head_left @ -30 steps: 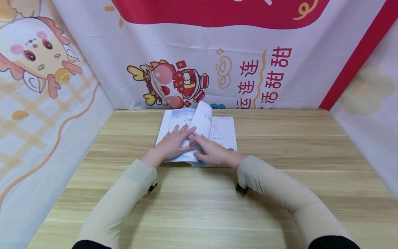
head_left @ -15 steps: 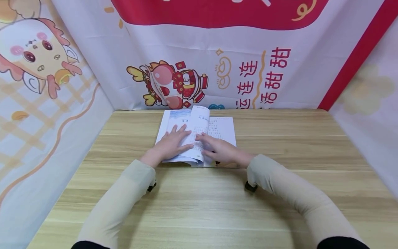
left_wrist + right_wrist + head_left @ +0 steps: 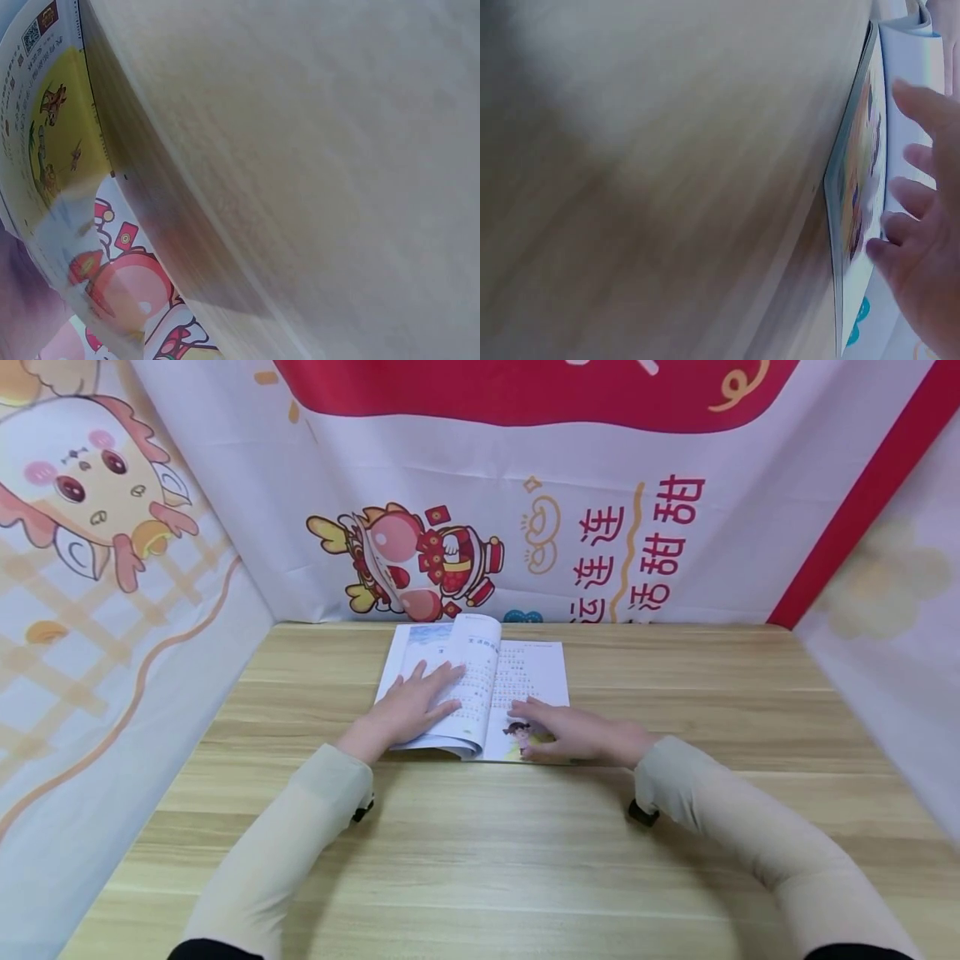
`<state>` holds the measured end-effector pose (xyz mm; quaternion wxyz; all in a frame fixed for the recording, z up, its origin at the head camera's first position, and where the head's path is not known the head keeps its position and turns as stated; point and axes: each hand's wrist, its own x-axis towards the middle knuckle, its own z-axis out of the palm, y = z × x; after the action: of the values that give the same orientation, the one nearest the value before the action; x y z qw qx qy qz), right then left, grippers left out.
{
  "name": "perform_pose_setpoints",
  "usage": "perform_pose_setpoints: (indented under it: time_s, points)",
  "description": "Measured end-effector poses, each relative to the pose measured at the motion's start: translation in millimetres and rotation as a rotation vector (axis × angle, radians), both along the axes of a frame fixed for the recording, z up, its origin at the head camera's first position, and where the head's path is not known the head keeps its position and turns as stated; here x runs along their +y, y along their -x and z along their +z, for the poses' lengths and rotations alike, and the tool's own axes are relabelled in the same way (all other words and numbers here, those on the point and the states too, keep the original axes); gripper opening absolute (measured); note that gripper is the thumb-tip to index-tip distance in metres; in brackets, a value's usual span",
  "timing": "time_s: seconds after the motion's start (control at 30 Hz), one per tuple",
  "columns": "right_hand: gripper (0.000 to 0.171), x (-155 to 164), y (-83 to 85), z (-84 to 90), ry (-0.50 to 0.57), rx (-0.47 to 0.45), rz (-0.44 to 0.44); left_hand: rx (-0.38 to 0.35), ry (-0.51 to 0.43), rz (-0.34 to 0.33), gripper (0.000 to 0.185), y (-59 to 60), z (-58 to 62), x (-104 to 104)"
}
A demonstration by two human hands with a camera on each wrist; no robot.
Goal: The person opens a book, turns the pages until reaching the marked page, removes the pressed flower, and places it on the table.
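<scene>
Book (image 3: 480, 689) bears a QR code (image 3: 31, 36) visible only in left-wrist view.

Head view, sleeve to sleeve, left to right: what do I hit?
Rolled-up beige fabric left sleeve → bare left hand → curled white printed paper page → dark-haired printed cartoon figure → bare right hand → rolled-up beige fabric right sleeve.

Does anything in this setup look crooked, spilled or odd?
Yes: on the printed backdrop behind the wooden table, the cartoon figure lies sideways, head left and feet right, as if hung turned. I see no spill; the open book has a curved page bulging up.
</scene>
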<state>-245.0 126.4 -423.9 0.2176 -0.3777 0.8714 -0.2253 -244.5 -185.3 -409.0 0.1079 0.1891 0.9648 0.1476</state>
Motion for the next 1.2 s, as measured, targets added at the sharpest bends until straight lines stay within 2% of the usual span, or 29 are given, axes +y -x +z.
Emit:
perform_pose_setpoints:
  time_s: [0.13, 0.4, 0.7, 1.0, 1.1, 1.2]
  points:
    - [0.08, 12, 0.9, -1.9, -0.049, 0.008, 0.029, 0.004, 0.015, -0.034, 0.061, -1.9, 0.9, -1]
    - [0.084, 24, 0.0, 4.3, -0.085, -0.009, 0.055, 0.013, 0.066, 0.004, 0.069, -0.8, 3.7, 0]
    - [0.076, 28, -2.2, 10.8, -0.098, -0.013, 0.076, 0.014, 0.069, 0.054, 0.081, 0.6, 1.4, 1]
    - [0.072, 31, -5.1, 15.1, -0.113, 0.002, 0.071, -0.024, 0.034, 0.091, 0.088, -1.2, 3.1, 2]
    - [0.068, 32, -6.3, 15.2, -0.121, 0.005, 0.06, -0.022, 0.03, 0.084, 0.084, -1.8, 2.8, 2]
    - [0.063, 35, -7.2, 14.1, -0.139, 0.027, 0.061, -0.011, 0.038, 0.038, 0.074, -1.9, 1.4, 1]
